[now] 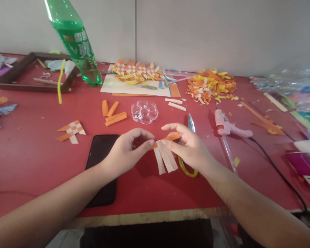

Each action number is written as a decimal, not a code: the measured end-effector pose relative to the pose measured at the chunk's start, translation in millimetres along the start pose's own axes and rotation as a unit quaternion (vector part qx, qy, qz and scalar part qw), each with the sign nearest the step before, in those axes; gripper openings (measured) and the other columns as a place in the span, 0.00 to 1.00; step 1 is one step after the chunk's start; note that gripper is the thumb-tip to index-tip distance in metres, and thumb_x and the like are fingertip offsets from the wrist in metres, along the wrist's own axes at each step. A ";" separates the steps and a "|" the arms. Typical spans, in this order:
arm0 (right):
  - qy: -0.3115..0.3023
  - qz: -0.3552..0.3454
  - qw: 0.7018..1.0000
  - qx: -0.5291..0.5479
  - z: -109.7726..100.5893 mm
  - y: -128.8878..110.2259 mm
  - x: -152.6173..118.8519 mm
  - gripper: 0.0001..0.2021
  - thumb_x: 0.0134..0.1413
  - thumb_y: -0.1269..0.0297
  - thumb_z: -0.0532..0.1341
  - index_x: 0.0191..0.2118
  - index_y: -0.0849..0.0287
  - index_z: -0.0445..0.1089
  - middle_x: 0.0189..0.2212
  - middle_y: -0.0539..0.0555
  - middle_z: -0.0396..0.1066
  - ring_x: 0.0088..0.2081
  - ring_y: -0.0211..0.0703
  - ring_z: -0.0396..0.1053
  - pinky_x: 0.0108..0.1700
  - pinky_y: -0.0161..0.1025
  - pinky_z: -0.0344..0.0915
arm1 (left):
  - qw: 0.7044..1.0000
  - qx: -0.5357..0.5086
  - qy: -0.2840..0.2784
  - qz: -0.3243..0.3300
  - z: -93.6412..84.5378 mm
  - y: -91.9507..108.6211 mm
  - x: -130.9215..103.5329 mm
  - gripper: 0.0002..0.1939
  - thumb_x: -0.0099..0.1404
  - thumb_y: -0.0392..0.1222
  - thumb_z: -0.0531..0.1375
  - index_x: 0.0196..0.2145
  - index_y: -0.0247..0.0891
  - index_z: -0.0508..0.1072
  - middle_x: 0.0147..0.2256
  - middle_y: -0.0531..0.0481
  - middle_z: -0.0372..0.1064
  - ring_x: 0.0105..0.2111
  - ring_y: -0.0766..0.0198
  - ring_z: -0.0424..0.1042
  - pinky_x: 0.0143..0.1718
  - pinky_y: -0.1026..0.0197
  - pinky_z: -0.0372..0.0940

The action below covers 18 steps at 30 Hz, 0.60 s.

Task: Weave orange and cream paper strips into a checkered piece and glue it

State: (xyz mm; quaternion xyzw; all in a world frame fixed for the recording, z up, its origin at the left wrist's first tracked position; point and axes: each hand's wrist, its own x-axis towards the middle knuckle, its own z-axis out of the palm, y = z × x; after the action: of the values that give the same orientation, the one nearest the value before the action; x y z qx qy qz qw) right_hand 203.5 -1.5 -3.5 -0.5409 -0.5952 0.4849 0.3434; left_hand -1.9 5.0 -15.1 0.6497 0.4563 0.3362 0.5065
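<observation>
Near the front of the table, both hands hold a small piece of paper strips. Several cream strips (166,158) hang down from an orange strip (174,136) that runs across them. My left hand (126,148) pinches the orange strip's left end between thumb and finger. My right hand (189,146) is closed on the upper part of the strips, its thumb in front. Scissors with yellow handles (188,173) lie partly under my right hand. A dark phone (103,186) is below my left wrist. To the left lies a woven orange-and-cream paper fish (73,131).
Folded orange strips (116,117), a clear flower-shaped tray (144,113) and cream strips (176,104) lie ahead. Farther back are woven fish on a board (108,86), paper scraps (212,86), a green bottle (80,44) and a frame (26,86). A pink glue gun (228,126) trails its cord rightward.
</observation>
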 end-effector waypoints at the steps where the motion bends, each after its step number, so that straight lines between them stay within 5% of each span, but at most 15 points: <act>1: 0.004 -0.007 0.999 -0.031 1.4 0.3 -0.6 0.16 0.53 0.62 0.64 0.48 0.57 0.66 0.28 0.47 0.69 0.22 0.31 0.64 0.23 0.31 0.61 | 0.999 0.032 0.030 0.015 -0.1 0.5 -0.3 0.08 0.68 0.46 0.58 0.39 0.39 0.72 0.36 0.49 0.72 0.37 0.63 0.73 0.38 0.61 0.69; 5: -0.025 -0.071 0.981 -0.177 7.3 4.8 -5.5 0.15 0.56 0.62 0.61 0.49 0.56 0.65 0.28 0.48 0.71 0.22 0.34 0.65 0.25 0.34 0.62 | 0.970 0.191 0.134 0.066 -13.8 11.9 1.1 0.07 0.68 0.40 0.55 0.40 0.39 0.71 0.41 0.46 0.71 0.38 0.61 0.72 0.36 0.59 0.69; 12: -0.152 -0.210 0.923 -0.283 -2.8 11.1 -1.4 0.14 0.59 0.62 0.57 0.50 0.60 0.63 0.34 0.53 0.72 0.25 0.34 0.63 0.29 0.34 0.58 | 0.872 0.476 0.101 0.049 -67.0 14.2 13.4 0.13 0.65 0.41 0.56 0.47 0.38 0.71 0.48 0.38 0.72 0.50 0.41 0.69 0.51 0.42 0.62; 15: -0.199 -0.213 0.920 -0.260 -13.6 14.1 1.8 0.15 0.60 0.58 0.58 0.48 0.60 0.61 0.20 0.41 0.57 0.20 0.31 0.52 0.25 0.32 0.49 | 0.851 0.514 0.104 0.025 -78.2 -1.5 19.2 0.14 0.66 0.40 0.52 0.47 0.37 0.71 0.47 0.37 0.72 0.49 0.41 0.69 0.51 0.42 0.61; 18: -0.223 -0.207 0.926 -0.223 -23.1 17.5 2.0 0.15 0.59 0.57 0.58 0.47 0.59 0.60 0.17 0.37 0.48 0.18 0.30 0.46 0.23 0.32 0.46 | 0.851 0.514 0.104 0.034 -82.1 -14.6 23.3 0.15 0.67 0.38 0.50 0.46 0.36 0.72 0.46 0.36 0.72 0.49 0.43 0.69 0.52 0.43 0.60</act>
State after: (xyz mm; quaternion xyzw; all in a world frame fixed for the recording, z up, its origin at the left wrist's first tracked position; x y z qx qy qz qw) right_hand 230.2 4.3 -13.5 -0.3456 -0.8481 0.3660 0.1651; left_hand -71.1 56.6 -8.4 0.7939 0.5914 0.1362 0.0384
